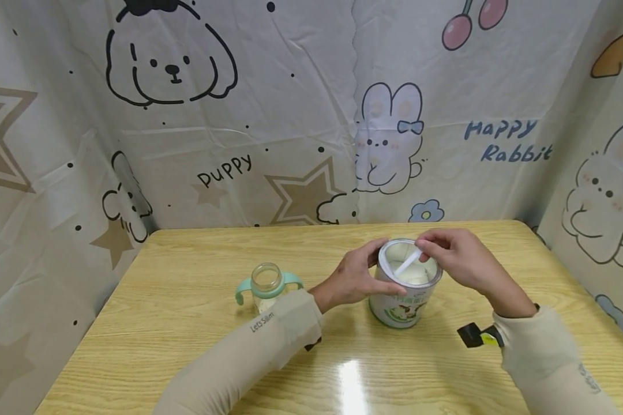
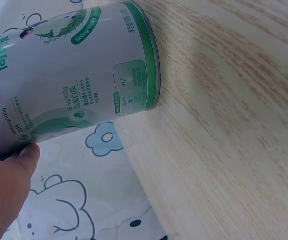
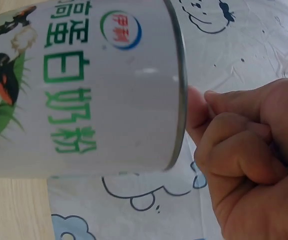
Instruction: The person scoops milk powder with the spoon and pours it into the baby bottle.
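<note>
A white and green milk powder can (image 1: 402,311) stands upright and uncovered on the table, pale powder (image 1: 415,274) visible inside it. My left hand (image 1: 355,276) grips the can around its upper side, thumb toward the front and fingers behind. With thumb and fingertips my right hand (image 1: 459,256) pinches a white scoop (image 1: 409,262) at the can's mouth; the scoop's lower end dips into the opening. In the right wrist view the can (image 3: 113,100) hides the scoop, and the right hand's fingers (image 3: 239,150) are curled beyond the rim. The left wrist view shows the can's printed side (image 2: 73,75).
A baby bottle (image 1: 266,279) with mint-green handles stands uncapped left of the can, partly hidden by the left sleeve (image 1: 259,340). Both stand on a wooden table (image 1: 197,271). A cartoon-printed curtain (image 1: 291,115) hangs behind the table and along its sides.
</note>
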{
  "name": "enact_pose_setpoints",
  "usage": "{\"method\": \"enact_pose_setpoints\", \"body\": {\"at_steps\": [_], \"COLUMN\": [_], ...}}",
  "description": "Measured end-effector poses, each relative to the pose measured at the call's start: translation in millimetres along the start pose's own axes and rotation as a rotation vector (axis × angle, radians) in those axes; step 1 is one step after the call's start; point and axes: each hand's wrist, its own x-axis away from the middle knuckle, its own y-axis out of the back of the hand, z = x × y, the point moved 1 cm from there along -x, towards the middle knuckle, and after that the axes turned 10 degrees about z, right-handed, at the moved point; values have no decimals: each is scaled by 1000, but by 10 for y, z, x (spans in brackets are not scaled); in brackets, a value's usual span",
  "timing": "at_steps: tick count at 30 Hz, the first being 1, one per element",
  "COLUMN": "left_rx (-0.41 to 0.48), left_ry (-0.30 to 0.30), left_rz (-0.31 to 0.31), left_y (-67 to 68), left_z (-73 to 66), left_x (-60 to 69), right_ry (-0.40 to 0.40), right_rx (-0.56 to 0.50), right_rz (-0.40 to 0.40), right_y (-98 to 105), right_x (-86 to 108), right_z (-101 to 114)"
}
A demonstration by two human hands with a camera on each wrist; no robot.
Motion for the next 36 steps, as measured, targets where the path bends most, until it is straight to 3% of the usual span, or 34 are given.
{"method": "enact_pose_setpoints", "body": {"at_steps": [17, 26, 36], "left_rx": [-4, 20, 16], "left_ry": [13, 32, 72], "left_rz": [1, -3, -14], "left_y": [-15, -13, -15], "left_z": [2, 8, -1], "left_x": [-6, 12, 9], "right_ry": [-133, -102, -101], "right_rx": [-232, -452, -563], "right_rz": [-93, -89, -51], "right_y": [119, 157, 121], "right_x": [140, 150, 154], "right_z": [-352, -574, -693]}}
